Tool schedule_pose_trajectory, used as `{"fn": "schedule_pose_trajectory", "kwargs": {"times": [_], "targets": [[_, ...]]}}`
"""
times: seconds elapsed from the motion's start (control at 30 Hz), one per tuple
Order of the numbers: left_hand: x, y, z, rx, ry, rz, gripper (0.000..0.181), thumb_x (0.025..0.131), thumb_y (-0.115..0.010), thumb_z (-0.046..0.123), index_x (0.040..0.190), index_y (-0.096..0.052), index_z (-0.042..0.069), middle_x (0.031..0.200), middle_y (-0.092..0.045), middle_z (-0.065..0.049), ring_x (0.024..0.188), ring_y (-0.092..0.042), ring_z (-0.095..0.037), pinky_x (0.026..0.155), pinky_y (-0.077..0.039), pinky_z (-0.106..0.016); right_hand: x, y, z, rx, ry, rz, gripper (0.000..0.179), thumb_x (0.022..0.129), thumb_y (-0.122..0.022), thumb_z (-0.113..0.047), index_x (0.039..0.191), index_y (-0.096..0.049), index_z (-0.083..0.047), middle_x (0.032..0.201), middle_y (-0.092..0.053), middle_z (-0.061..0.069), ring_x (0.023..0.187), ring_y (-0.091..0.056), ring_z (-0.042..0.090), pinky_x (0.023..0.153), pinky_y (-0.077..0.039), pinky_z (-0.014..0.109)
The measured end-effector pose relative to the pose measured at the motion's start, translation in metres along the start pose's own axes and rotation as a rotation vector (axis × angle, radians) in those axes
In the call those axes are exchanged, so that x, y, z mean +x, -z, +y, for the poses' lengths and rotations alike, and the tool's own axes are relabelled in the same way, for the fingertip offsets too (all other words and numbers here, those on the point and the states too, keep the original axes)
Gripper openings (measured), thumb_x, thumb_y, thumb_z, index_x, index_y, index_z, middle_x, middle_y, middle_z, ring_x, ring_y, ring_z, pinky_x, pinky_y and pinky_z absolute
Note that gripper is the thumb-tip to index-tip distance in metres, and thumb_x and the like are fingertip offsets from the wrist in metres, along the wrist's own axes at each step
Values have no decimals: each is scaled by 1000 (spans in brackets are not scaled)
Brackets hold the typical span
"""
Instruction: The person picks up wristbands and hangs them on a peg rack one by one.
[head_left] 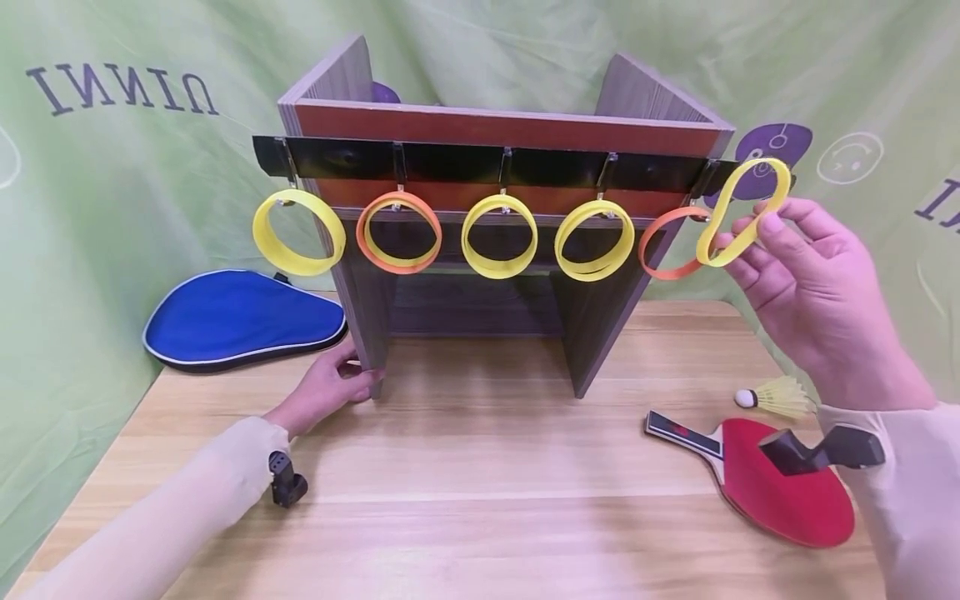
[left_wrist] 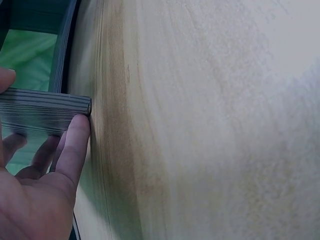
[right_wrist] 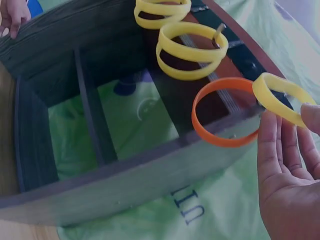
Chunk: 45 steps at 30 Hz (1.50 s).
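A grey wood-grain stand (head_left: 367,308) carries a black strip (head_left: 450,168) with several metal hooks along its front. Silicone wristbands hang there: a yellow wristband (head_left: 262,232) on the far left hook, an orange one with yellow inside it, more yellow ones, and an orange wristband (head_left: 667,274) on the rightmost hook. My right hand (head_left: 817,275) pinches a yellow wristband (right_wrist: 274,102), bent into a narrow loop, between thumb and fingers beside that last hook. Low down, my left hand (head_left: 330,387) grips the stand's left side panel (left_wrist: 45,107), thumb and fingers on opposite faces.
At the left a blue paddle case (head_left: 240,321) lies behind my left hand. On the right side of the wooden table (head_left: 450,533) are a red table tennis paddle (head_left: 780,492) and a shuttlecock (head_left: 783,398). Green printed cloth (head_left: 150,167) hangs behind the stand.
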<state>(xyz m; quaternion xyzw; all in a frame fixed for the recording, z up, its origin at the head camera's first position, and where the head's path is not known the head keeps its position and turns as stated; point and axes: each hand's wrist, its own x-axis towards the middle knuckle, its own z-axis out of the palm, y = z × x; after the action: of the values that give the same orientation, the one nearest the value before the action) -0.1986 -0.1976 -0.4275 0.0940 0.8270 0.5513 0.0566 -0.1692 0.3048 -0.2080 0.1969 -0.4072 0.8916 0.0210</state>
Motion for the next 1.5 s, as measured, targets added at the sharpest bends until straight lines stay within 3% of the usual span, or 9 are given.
{"fn": "schedule_pose_trajectory", "kwargs": {"times": [0.4, 1.0, 1.23, 1.5], "targets": [[0, 2, -2, -54, 20, 0, 59, 96, -72, 14, 149, -50, -1, 135, -59, -31, 95, -65, -10, 76, -60, -21, -4, -2, -10, 23, 67, 40, 17, 104, -44, 14, 111, -59, 14, 98, -70, 26, 84, -77, 42, 84, -66, 44], [0, -2, -4, -26, 10, 10, 62, 96, -72, 16, 152, -49, 4, 136, -59, -29, 109, -64, -26, 79, -61, -22, -10, -14, -15, 38, 172, 79, 13, 101, -44, 18, 108, -55, 17, 95, -68, 28, 76, -73, 44, 78, -67, 46], [1, -2, -1, -17, 24, 9, 63, 97, -71, 16, 154, -47, 4, 139, -57, -30, 116, -64, -35, 80, -60, -21, -8, -14, -5, -4, 142, 65, 14, 101, -46, 17, 110, -57, 16, 95, -69, 29, 80, -75, 42, 79, -66, 43], [0, -2, -2, -20, 25, 17, 60, 97, -70, 16, 152, -48, 1, 138, -59, -30, 111, -66, -29, 80, -60, -21, -5, -13, 15, -155, 18, 88, 17, 102, -52, 12, 115, -62, 11, 100, -76, 24, 87, -79, 33, 80, -66, 37]]}}
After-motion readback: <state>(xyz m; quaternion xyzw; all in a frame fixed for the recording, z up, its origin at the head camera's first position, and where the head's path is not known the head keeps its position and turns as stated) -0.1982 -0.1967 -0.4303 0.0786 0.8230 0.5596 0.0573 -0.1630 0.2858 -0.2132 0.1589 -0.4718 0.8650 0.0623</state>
